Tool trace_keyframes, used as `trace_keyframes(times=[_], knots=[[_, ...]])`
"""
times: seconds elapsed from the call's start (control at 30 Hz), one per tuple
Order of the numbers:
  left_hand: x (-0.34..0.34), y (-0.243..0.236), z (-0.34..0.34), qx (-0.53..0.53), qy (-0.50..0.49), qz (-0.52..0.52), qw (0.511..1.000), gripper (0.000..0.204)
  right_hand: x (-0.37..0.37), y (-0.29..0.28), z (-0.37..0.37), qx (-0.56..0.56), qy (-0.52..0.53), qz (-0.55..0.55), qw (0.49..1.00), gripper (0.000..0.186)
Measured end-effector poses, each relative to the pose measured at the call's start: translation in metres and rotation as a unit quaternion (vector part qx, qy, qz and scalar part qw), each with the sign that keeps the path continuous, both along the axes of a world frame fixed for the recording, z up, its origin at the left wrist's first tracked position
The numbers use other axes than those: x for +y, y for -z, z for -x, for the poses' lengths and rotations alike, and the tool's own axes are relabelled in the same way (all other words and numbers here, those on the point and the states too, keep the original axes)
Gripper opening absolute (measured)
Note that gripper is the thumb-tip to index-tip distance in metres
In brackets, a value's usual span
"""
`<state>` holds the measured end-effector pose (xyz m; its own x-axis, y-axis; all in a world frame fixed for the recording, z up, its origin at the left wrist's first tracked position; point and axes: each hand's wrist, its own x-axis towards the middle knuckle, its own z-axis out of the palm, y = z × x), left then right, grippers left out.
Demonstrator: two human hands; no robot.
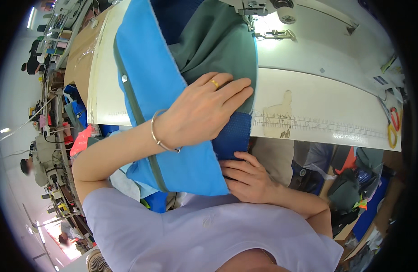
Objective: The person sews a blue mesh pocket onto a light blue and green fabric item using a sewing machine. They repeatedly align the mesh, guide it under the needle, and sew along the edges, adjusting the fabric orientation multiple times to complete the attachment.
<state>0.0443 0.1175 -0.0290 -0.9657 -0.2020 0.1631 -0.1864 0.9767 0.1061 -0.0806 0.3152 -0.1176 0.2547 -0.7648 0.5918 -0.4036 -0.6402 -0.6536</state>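
Note:
A sewn fabric piece (172,167) in bright blue, grey-green and dark blue mesh drapes over the front edge of the sewing table. My left hand (200,106) lies flat on it, fingers stretched over the grey-green cloth (218,50) near its right edge. Lower down, my right hand (249,179) has its fingers closed on the hanging edge by the dark blue mesh (234,136); its thumb is hidden. The cloth's right edge runs up to the presser foot (251,22) of a sewing machine (259,7), under a bright lamp.
A metal edge guide (277,35) sits right of the presser foot. Scissors (393,122) with red and yellow handles lie at the table's right end. A measuring scale (317,124) runs along the front edge. Fabric scraps (349,190) pile below right; people and machines line the left.

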Motion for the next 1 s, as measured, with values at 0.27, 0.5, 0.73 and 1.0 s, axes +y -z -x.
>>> trace_keyframes(times=[0.27,0.5,0.73,1.0], knots=[[0.001,-0.008,0.001,-0.054,0.003,-0.003,0.999,0.052,0.004,-0.016,0.008,-0.044,-0.036,-0.055,0.997,0.026],[-0.012,-0.015,0.01,-0.092,0.014,-0.032,0.995,0.049,-0.005,-0.022,0.014,-0.062,-0.04,-0.069,0.995,0.027],[-0.041,-0.017,0.025,-0.089,0.03,-0.017,0.995,0.046,-0.031,-0.041,0.022,-0.024,0.003,-0.051,0.998,0.029],[-0.08,-0.008,0.04,-0.047,0.05,0.017,0.998,0.04,-0.055,-0.034,0.029,0.035,0.052,-0.011,0.998,0.035]])
